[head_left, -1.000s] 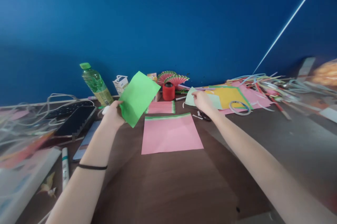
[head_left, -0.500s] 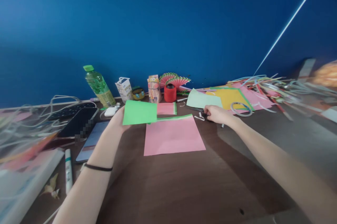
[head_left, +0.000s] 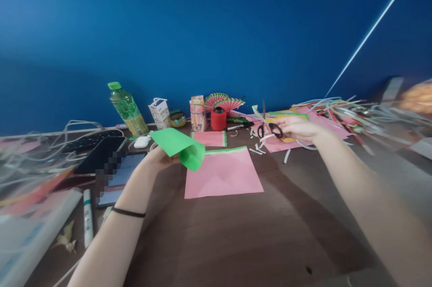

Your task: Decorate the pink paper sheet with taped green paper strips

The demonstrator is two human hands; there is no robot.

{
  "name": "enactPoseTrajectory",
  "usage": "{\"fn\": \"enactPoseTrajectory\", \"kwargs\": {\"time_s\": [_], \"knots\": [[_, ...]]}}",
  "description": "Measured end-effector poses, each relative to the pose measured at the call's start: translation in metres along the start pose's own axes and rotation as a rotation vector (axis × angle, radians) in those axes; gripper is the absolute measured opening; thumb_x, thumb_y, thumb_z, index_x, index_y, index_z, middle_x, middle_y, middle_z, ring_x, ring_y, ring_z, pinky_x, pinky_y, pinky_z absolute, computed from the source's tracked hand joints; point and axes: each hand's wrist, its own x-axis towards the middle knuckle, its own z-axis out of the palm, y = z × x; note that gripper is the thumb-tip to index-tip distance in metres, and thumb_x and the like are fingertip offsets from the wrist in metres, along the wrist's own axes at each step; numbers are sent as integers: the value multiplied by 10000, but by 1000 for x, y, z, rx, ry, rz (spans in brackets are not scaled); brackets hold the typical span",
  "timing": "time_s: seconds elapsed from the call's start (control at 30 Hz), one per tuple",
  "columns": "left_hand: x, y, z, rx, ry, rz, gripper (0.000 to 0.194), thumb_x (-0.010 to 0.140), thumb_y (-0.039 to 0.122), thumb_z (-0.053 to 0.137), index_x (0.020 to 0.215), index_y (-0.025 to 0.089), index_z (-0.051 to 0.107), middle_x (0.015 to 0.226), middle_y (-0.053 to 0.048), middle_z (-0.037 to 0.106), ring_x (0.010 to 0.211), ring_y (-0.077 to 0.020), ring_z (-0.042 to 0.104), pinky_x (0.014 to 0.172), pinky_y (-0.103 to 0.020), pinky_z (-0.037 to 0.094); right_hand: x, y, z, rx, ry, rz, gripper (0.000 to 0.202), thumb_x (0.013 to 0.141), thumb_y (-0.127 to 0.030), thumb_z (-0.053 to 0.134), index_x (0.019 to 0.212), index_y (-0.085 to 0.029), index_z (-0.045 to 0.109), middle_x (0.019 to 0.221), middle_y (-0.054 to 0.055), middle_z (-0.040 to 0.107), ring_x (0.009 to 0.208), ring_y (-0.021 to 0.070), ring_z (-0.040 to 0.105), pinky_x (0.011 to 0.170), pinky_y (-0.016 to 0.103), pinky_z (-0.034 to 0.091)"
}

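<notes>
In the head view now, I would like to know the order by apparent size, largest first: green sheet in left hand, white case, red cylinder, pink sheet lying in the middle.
1. Pink sheet
2. Green sheet, though curled in the left hand
3. Red cylinder
4. White case

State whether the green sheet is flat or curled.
Curled: the green sheet, held in the left hand, bends round at its right end.
</notes>
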Motion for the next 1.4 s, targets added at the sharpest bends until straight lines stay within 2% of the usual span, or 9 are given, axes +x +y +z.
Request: {"fn": "enactPoseTrajectory", "kwargs": {"time_s": [0.13,0.3,0.47,0.6,0.83,0.93,1.07,1.23,1.4], "knots": [[1,0,0,84,-124,-130,42,733,135,610,769,130,630,706,-66,668,578,-192,635,539,-324,534,1,-1,10,156,-25,-87,224,563,-142,643,781,-189,612,759,23,634,682,133,604,646,273,491],[4,0,0,127,-51,-147,84,693,147,653,777,138,654,768,-74,700,623,-173,655,537,-259,541,8,2,21,82,64,-166,282,598,-155,604,876,-183,567,897,42,630,710,134,597,613,273,483],[3,1,2,84,-11,-126,73,722,136,613,783,149,653,768,-86,708,614,-182,661,523,-249,530,18,9,28,-145,223,-196,231,606,-155,609,828,-173,543,837,38,618,659,145,591,647,328,498],[3,1,1,37,-13,-100,60,722,130,614,771,141,646,736,-75,704,598,-174,658,534,-246,528,18,22,37,-32,104,-258,245,631,-247,635,834,-172,520,805,35,622,732,176,615,714,360,502],[-1,-4,1,61,-253,-69,112,701,140,639,812,149,649,737,-62,700,576,-169,647,510,-236,510,9,32,49,-123,242,-325,267,625,-325,656,817,-183,536,870,32,582,874,190,571,847,375,430],[-4,-8,4,61,-367,-94,137,709,160,632,844,146,651,771,-79,702,598,-182,650,547,-257,519,5,35,51,7,136,-349,297,632,-344,658,839,-197,505,917,33,570,919,184,560,825,338,434],[-5,-13,3,103,-364,-112,94,724,164,615,812,161,648,775,-70,697,627,-181,651,549,-262,517,-5,43,54,170,-33,-286,287,666,-348,648,836,-206,466,1021,60,578,910,172,563,740,299,462],[-3,-18,-1,92,-457,-155,139,747,136,579,853,183,655,814,-65,697,682,-186,663,597,-276,521,-19,49,56,319,-283,-168,269,714,-323,631,913,-212,488,1047,70,580,914,176,583,804,383,474],[0,-25,-4,106,-503,-185,181,754,119,555,900,176,645,838,-72,695,721,-202,670,647,-301,530,-1,53,58,385,-213,-151,278,688,-308,647,880,-218,467,996,46,606,909,171,601,845,414,456]]}}
